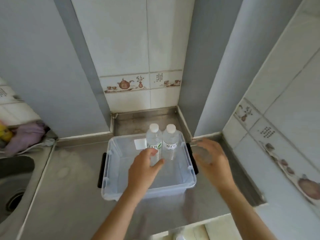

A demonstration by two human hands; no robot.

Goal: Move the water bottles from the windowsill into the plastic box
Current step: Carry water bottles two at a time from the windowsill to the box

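Steel table carries our box; both bottles stand upright inside, at its far wall. Our left hand grips the left bottle; the right bottle stands free, our right hand spread and empty. We judge only the letting go remains.

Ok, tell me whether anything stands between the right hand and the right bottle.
Only the box's right wall lies between right hand and right bottle. The left hand grips the left bottle, off that path.

Head-worn view, steeply downward, close.
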